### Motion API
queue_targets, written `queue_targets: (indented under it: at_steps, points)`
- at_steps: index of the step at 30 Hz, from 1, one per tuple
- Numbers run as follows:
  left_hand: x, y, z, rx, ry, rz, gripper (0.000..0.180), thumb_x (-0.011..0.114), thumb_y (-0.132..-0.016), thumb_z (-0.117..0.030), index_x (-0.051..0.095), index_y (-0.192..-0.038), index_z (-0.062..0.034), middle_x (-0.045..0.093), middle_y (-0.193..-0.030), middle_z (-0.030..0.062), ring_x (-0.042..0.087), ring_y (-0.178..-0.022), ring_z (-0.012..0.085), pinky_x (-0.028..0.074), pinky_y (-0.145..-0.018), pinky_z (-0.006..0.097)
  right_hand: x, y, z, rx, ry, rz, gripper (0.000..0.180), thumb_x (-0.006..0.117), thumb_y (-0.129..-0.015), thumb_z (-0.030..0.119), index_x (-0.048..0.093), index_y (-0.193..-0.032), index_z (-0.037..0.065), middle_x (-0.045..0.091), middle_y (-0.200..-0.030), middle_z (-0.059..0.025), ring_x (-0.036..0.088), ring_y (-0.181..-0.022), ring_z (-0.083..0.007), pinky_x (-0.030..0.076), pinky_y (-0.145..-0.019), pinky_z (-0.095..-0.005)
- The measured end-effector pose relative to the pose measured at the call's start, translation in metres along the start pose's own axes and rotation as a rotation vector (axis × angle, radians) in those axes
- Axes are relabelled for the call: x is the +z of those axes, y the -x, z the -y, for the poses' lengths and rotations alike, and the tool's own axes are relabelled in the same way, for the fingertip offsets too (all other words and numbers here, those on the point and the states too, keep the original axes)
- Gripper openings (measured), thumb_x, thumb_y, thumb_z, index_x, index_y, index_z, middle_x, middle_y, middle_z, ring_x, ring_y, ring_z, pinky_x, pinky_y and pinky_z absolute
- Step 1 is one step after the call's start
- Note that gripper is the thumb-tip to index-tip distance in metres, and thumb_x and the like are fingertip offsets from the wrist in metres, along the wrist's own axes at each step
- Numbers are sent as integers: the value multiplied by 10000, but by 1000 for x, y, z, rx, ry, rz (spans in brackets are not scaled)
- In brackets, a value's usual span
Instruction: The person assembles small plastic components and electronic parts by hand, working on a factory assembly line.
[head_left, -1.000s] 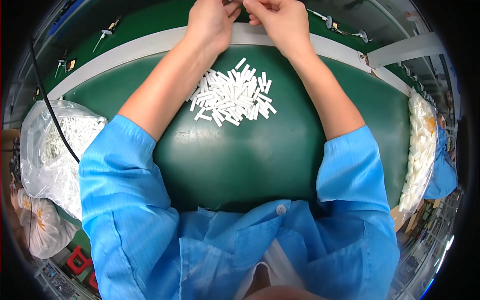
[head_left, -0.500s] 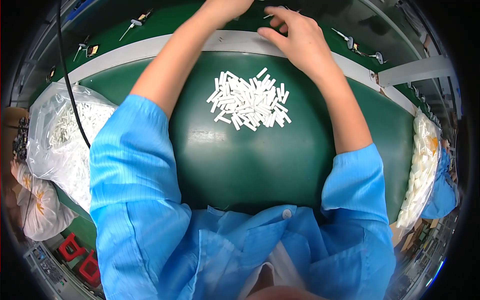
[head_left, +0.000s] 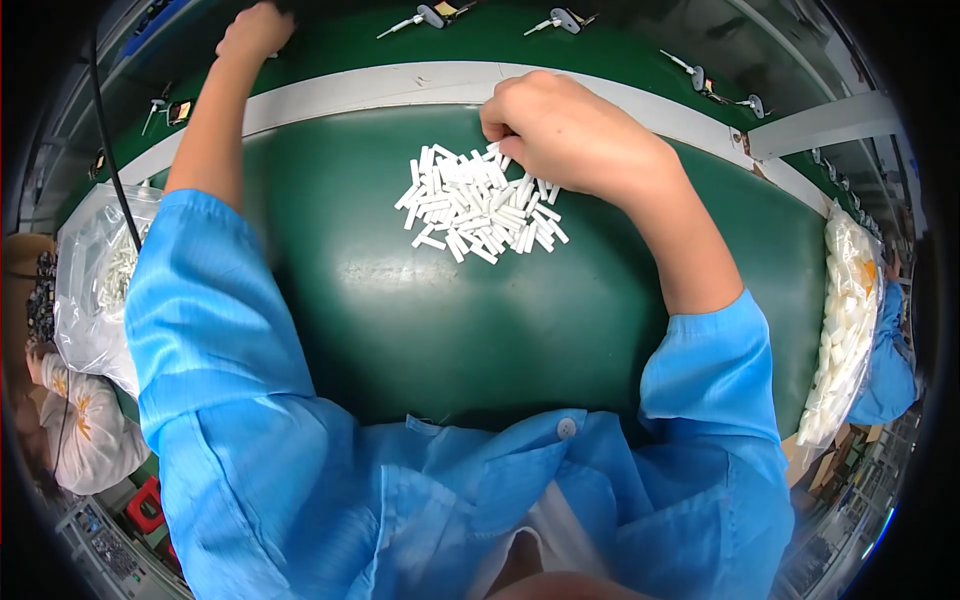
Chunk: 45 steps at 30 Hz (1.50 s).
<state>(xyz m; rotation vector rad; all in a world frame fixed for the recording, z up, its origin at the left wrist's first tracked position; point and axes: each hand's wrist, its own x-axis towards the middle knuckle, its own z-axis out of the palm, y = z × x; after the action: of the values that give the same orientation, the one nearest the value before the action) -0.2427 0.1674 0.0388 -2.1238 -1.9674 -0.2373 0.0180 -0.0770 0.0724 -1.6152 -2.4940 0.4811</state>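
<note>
A loose pile of short white tubes [head_left: 470,205] lies on the green tabletop in front of me. At its far right edge my right hand [head_left: 565,125] is closed, thumb and fingers pinching a white tube [head_left: 494,148] at the pile's rim. My left hand [head_left: 254,32] reaches out to the far left, over the green strip past the white rail. Its fingers are curled, and whatever they grip is hidden. Small assemblies with a grey disc and a white stem lie on that strip, one [head_left: 432,15] at the top middle and another [head_left: 563,20] to its right.
A white rail [head_left: 400,82] curves between the table and the far strip. On the left sits a clear bag [head_left: 85,290] of white pieces, with a black cable [head_left: 110,150] hanging before it. A bag of cream-coloured pieces [head_left: 838,340] lies at right. Co-workers' sleeves show at both sides.
My left hand has swung left along the far strip. My right hand has come back from beyond the rail to the pile, its fingers closing from a spread pose. More assemblies are uncovered.
</note>
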Motion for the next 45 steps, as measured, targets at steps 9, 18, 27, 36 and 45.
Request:
queue_targets:
  at_steps: [9,18,27,36,45]
  points:
    - [7,19,21,163,515,-130,279,553,-838,-249,632,-980,-21,655,-887,196,635,-844,363,510,-725,400,15,1,20,-315,271,-332,12,572,-613,-36,561,-618,-38,581,-657,-213,606,-651,-359,504,-603,-406]
    - [-31,71,-121,131,2395,922,161,405,-965,-146,473,-884,-25,481,-738,39,448,-600,116,391,-509,209,-2,-18,-14,197,-529,-112,182,630,-778,60,648,-928,-41,646,-725,-90,614,-666,-139,499,-664,-264]
    - [-33,93,-145,-204,2611,775,149,364,-955,-96,462,-903,3,488,-780,68,424,-592,117,354,-510,232,19,-30,-39,351,-1021,-299,235,695,-799,126,645,-933,-60,644,-760,-78,606,-647,-100,500,-631,-203]
    - [-7,91,-142,13,2662,787,166,350,-962,-99,455,-926,24,522,-846,107,454,-624,137,384,-538,238,23,-33,-41,322,-1003,-285,286,698,-799,179,646,-958,-53,646,-756,-68,602,-645,-116,492,-624,-225]
    - [-42,136,-172,-316,2390,539,166,415,-953,-152,524,-1000,-37,614,-998,111,572,-968,208,432,-882,323,20,-30,-37,59,-367,-897,116,619,-827,95,652,-833,-16,638,-748,-106,614,-648,-201,489,-575,-296]
